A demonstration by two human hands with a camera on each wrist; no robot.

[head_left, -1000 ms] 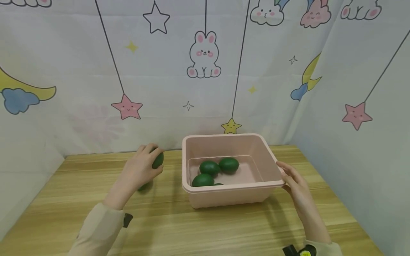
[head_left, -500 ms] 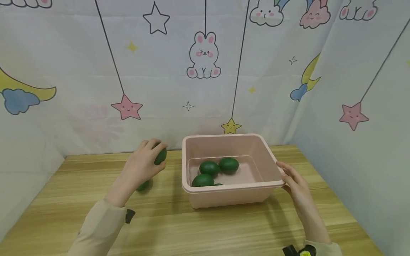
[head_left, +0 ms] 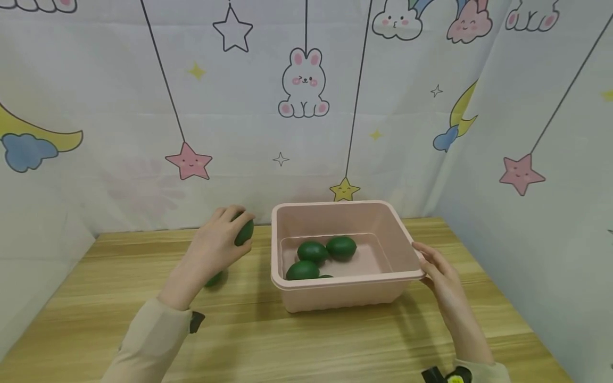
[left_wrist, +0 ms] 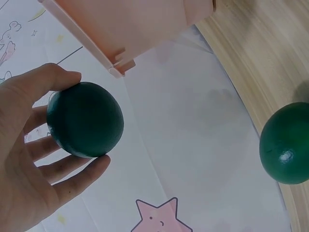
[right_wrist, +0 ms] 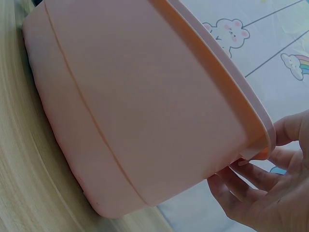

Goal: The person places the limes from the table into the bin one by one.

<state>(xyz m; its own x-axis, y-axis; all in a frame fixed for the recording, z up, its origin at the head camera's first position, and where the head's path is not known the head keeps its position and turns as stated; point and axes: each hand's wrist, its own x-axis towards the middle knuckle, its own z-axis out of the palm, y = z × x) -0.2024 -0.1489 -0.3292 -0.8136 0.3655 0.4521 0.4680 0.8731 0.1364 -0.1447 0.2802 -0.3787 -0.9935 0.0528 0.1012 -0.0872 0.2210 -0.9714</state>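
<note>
Left of centre, the left hand cups a dark green round fruit, grip curled round it, long axis indiscernible; the right hand lightly grips the pink plastic tub's rim.

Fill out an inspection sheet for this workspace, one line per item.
Surface: wooden table, bare in front.
Job's things: pink tub holds at least three green balls; a fourth shows partly behind its front rim. One held ball is in the left hand; another loose ball lies on the table beside it.
Clutter: nothing seen.
Grippers: left hand grips the held ball, off the table; right hand holds the tub's right rim.
Cables: nothing seen.
Surroundings: cartoon-print cloth backdrop behind and at both sides.
</note>
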